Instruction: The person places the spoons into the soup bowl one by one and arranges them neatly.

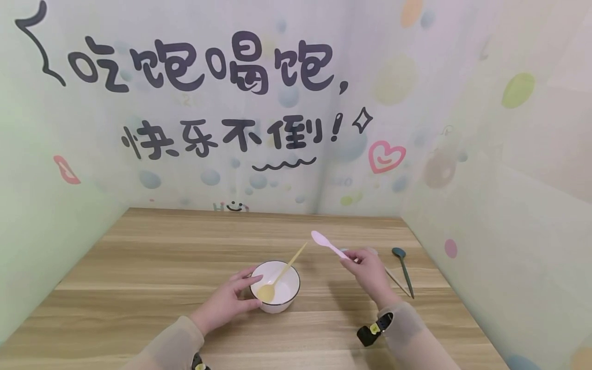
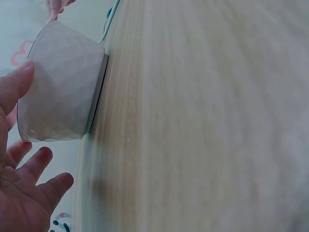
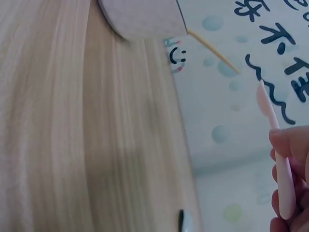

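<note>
A white bowl (image 1: 276,308) with a dark rim stands upright on the wooden table. My left hand (image 1: 228,300) holds it from the left, thumb and fingers around its side; the left wrist view shows the other fingers spread beside the bowl wall (image 2: 63,82). Inside the bowl leans a yellow spoon (image 1: 266,293), its handle sticking out over the far right rim. To the right of the bowl, my right hand (image 1: 370,272) pinches a pink spoon (image 1: 320,239) by its handle, above the table. The spoon's head points up and left.
A dark teal spoon (image 1: 403,264) lies on the table (image 1: 185,257) at the right. Another, pale-handled spoon (image 1: 396,281) lies beside it, partly hidden by my right hand. Printed walls (image 1: 277,195) close off the table's back and sides.
</note>
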Motion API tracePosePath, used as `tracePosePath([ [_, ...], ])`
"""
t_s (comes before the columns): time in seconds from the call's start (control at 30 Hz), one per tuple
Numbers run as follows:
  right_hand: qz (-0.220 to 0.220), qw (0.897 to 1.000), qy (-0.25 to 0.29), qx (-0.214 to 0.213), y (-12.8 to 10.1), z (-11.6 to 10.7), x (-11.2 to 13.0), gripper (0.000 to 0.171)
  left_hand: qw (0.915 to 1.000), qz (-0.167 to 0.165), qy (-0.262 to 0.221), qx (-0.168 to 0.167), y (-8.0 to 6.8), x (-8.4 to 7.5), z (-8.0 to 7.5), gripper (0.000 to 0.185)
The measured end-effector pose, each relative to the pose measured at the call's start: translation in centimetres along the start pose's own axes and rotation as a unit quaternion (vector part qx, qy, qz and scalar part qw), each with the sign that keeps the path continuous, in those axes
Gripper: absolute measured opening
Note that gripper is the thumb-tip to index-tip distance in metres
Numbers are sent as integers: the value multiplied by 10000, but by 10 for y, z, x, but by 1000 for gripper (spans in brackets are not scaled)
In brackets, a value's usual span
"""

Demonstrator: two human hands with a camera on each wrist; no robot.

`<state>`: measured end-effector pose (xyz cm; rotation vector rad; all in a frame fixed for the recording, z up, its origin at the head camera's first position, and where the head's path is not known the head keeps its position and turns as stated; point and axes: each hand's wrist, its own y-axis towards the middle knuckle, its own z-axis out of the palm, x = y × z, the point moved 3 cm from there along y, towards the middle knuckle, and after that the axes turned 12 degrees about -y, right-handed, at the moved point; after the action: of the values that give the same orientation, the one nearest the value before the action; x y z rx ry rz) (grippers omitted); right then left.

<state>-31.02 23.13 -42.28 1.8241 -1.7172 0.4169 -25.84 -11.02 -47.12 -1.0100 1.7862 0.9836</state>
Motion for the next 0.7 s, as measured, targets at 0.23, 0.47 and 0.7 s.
tracePosePath([
  [0.23,-765,9961,-27,428,-3,-3,19,11,10000,12,-40,23,0,0,0,61],
  [0.47,-1412,9840,-470,977,-3,-4,30,8,9999,-45,-105,32,0,-1,0,61],
  [0.7,-2110,9633,-1028,1305,-2,-2,42,8,9998,-75,-163,29,-1,-1,0,61],
])
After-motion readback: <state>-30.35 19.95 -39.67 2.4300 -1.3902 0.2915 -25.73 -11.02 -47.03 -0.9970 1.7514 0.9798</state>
